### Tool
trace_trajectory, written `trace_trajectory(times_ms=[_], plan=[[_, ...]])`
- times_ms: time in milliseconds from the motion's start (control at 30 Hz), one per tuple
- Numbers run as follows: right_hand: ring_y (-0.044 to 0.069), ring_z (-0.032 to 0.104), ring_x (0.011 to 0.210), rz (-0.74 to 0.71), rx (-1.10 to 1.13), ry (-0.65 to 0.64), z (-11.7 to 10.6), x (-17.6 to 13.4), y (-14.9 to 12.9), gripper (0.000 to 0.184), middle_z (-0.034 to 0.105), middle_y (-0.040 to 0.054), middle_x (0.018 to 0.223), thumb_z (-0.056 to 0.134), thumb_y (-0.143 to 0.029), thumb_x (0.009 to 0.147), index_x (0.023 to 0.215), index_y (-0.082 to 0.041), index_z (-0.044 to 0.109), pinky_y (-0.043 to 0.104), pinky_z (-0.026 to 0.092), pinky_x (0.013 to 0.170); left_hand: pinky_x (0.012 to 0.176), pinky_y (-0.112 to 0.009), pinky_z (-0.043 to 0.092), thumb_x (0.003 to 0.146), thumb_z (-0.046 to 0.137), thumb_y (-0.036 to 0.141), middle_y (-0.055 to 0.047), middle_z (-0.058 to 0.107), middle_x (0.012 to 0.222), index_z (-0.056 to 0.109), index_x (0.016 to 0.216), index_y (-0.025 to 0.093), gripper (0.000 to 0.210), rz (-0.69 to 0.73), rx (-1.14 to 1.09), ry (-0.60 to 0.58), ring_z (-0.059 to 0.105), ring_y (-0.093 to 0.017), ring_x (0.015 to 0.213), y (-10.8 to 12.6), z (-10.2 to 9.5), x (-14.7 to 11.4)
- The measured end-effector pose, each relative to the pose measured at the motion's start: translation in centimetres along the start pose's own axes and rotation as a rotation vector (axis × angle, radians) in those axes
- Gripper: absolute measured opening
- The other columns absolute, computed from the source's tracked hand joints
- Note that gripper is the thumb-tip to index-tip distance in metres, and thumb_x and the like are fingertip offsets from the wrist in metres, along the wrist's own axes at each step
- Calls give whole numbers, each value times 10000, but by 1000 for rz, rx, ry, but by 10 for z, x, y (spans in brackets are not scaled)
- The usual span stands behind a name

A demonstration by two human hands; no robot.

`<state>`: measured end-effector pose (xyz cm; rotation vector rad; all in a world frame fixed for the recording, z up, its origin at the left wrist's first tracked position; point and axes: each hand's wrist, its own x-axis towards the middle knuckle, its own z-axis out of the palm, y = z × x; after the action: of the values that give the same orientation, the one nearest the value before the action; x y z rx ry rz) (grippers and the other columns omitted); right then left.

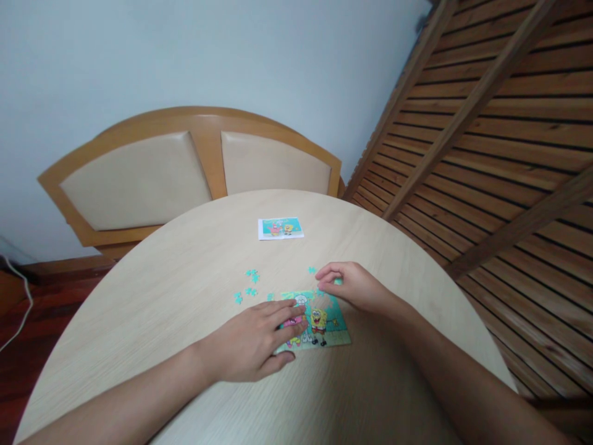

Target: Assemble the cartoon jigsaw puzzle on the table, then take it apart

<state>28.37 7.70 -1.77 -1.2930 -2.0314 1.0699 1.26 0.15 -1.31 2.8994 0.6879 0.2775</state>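
Note:
A partly assembled jigsaw puzzle (343, 330) with cartoon figures lies on the round table, with an uneven gap along its top edge. My left hand (252, 340) rests on the left part of the puzzle, fingers spread, covering some of the picture. Over the upper right edge is my right hand (349, 284), its fingers curled in toward the thumb. Teal shows beneath and beside those fingertips, but whether a piece is between them is unclear. A loose teal puzzle piece (312, 270) lies just beyond the right fingertips. Several more loose puzzle pieces (251, 291) lie beyond my left hand.
A picture card (280, 228) showing similar cartoon figures lies farther back on the pale wooden table (185, 266). Behind the table stands a wooden seat back with cream panels (139, 179). A slatted wooden screen (500, 136) rises at the right.

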Motion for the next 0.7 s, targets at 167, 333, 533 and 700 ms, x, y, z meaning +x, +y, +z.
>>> trace_trajectory(times_ms=[167,333,533,700], plan=[[205,727,817,17,2,-11,3,2,0,212,773,66,857,691,-274,804,973,-148,716,313,554,759,1131,-487,430,987,529,372,-175,523,1458,464,1431,151,501,4,-8,17,469,-321,1379,0,0,0],[203,729,817,-1,-1,-7,4,2,0,211,778,65,860,700,-283,802,967,-153,721,309,556,761,1137,-489,424,992,520,372,-175,514,1468,469,1423,150,487,10,-8,22,468,-318,1380,0,0,0],[204,732,816,-6,1,-5,5,1,-1,207,780,61,855,702,-287,800,959,-156,724,304,556,753,1141,-490,418,990,529,371,-172,515,1469,465,1431,157,495,6,-29,26,466,-316,1383,0,0,-1],[196,733,799,-35,-43,13,6,3,0,183,781,52,838,688,-260,802,950,-162,733,289,552,738,1146,-486,414,984,540,371,-181,512,1468,477,1423,133,503,1,0,-5,463,-326,1383,0,-2,0]])
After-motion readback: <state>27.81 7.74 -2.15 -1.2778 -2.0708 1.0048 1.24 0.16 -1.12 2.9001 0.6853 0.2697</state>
